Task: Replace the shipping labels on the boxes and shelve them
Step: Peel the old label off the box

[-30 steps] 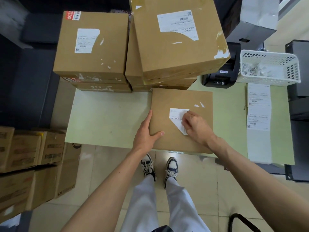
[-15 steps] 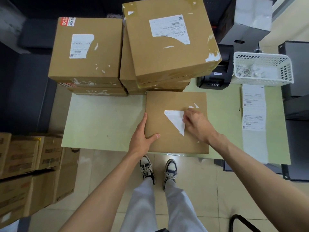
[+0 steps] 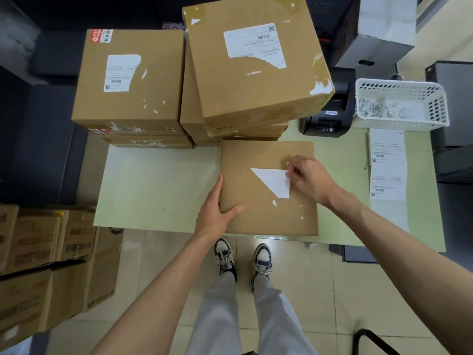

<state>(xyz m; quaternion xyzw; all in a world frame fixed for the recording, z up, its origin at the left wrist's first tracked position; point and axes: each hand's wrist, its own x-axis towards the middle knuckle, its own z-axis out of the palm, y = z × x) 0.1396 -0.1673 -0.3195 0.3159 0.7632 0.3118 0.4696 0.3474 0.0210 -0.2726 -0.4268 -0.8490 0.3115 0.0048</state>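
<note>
We see one flat box (image 3: 268, 190) lying at the near edge of the worktop (image 3: 158, 185). Our left hand (image 3: 213, 213) clasps its left edge, thumb curled over the top. Our right hand (image 3: 311, 179) pinches the corner of one torn white label (image 3: 275, 181), peeled up into a triangle. Behind, two stacks of boxes, each top box (image 3: 133, 80) and (image 3: 256, 62) bearing one label. At right sit one printer (image 3: 330, 116), one white basket (image 3: 401, 106), and one strip of fresh labels (image 3: 387, 165).
</note>
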